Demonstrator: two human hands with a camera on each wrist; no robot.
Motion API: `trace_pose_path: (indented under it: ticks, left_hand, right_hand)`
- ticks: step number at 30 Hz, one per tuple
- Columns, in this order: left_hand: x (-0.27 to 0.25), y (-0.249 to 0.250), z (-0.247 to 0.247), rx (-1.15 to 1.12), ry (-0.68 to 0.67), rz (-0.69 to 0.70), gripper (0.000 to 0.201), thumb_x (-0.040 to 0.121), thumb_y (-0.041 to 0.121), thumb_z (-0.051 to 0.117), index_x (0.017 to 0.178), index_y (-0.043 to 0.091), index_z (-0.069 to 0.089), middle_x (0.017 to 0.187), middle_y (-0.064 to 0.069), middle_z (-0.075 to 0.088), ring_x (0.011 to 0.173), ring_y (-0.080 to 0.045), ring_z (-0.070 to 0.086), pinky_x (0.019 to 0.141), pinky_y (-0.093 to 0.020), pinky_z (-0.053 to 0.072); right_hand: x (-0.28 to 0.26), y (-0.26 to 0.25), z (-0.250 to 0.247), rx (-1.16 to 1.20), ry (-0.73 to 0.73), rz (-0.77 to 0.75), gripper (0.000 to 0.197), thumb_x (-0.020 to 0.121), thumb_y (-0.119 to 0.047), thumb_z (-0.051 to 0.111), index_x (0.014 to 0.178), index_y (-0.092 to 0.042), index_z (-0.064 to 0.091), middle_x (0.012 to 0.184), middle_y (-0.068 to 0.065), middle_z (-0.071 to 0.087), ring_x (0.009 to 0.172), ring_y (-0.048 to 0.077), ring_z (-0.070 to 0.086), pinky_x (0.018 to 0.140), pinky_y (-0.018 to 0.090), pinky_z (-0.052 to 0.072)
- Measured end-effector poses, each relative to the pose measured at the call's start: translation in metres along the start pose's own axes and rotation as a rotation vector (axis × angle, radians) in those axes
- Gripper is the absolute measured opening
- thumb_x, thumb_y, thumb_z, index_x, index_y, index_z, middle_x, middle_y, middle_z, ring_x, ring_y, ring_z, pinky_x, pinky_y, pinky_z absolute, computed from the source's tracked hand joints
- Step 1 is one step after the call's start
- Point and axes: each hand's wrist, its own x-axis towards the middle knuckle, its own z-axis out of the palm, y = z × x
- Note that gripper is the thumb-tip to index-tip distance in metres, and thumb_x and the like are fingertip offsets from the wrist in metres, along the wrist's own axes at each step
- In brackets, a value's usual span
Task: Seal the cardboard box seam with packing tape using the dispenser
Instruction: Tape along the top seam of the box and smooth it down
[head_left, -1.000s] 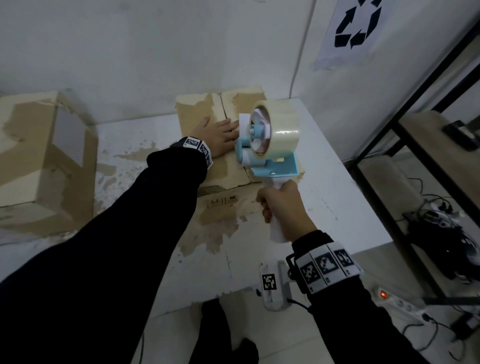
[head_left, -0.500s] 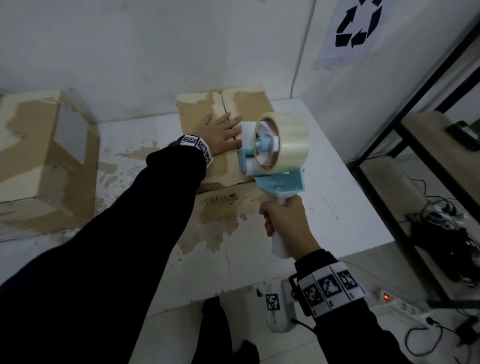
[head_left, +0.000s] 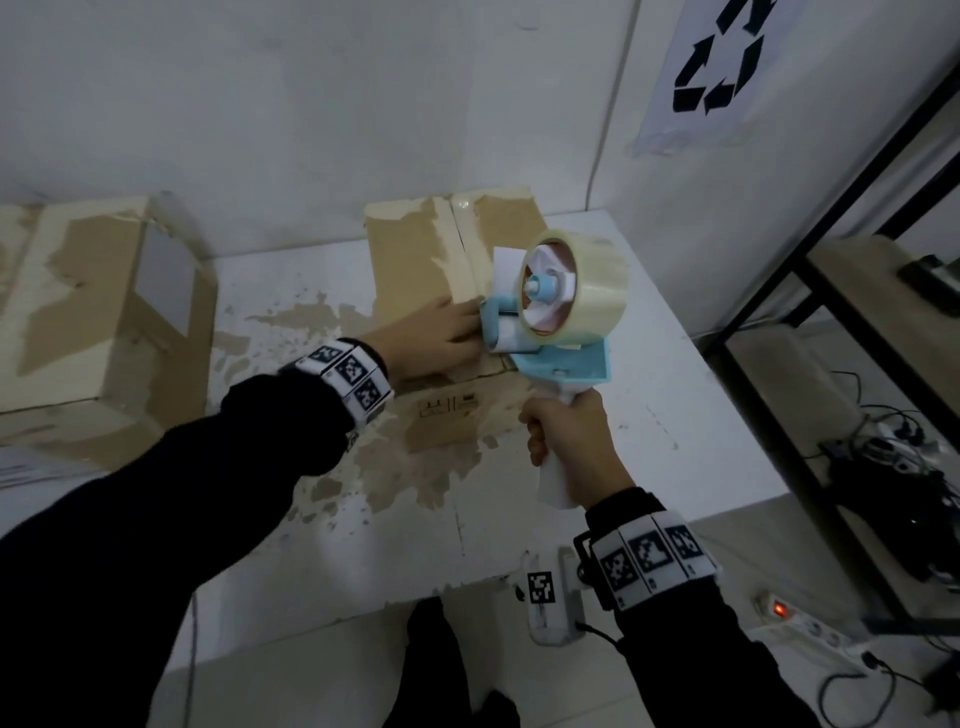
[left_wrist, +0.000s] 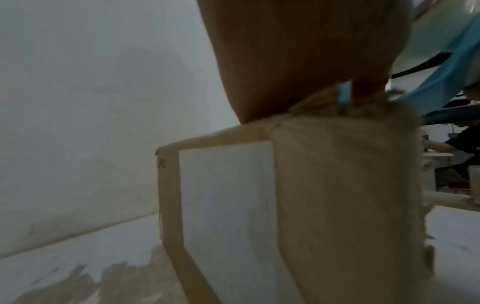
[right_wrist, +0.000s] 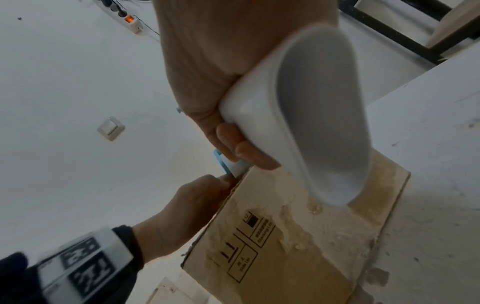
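Around the white plastic handle of the light-blue tape dispenser (head_left: 545, 332) our right hand (head_left: 569, 441) is wrapped tight, fingers curled under it, tilting the head down onto the near end of the top seam (head_left: 460, 244) — we judge that angle keeps the tape's free end pressed to the cardboard for a pull along the seam. Our left hand (head_left: 436, 335) lies flat on the left flap beside the dispenser's nose, fingers straight and holding nothing, probably to pin the flaps and steady the box. The worn brown cardboard box (head_left: 415, 270) stands on the white tabletop (head_left: 675, 415) against the back wall; its surface is torn pale in patches, with printed handling marks on the near side. The roll of clear packing tape (head_left: 582, 291) looks nearly full. A second, bigger cardboard box (head_left: 93, 312) sits well apart to the left — not part of this job, we think.
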Motion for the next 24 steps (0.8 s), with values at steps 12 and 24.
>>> trace_pose_path:
  ticks: [12, 24]
  left_hand:
    - [-0.014, 0.003, 0.018, 0.192, -0.021, -0.016, 0.097, 0.067, 0.082, 0.016, 0.149, 0.030, 0.012, 0.158, 0.004, 0.002, 0.145, -0.010, 0.001, 0.116, -0.044, -0.007]
    - [-0.011, 0.007, 0.017, 0.122, -0.037, -0.097, 0.072, 0.082, 0.067, 0.045, 0.144, 0.039, 0.023, 0.156, 0.012, 0.015, 0.142, -0.009, 0.018, 0.117, -0.045, -0.004]
  right_hand:
    - [-0.008, -0.003, 0.002, -0.040, 0.016, 0.011, 0.018, 0.075, 0.009, 0.052, 0.070, -0.006, 0.043, 0.048, 0.008, 0.038, 0.028, 0.015, 0.033, 0.039, 0.021, 0.031]
    - [-0.015, -0.008, 0.002, -0.072, 0.013, 0.056, 0.023, 0.075, 0.007, 0.052, 0.086, -0.008, 0.040, 0.054, 0.009, 0.038, 0.027, 0.013, 0.033, 0.039, 0.020, 0.030]
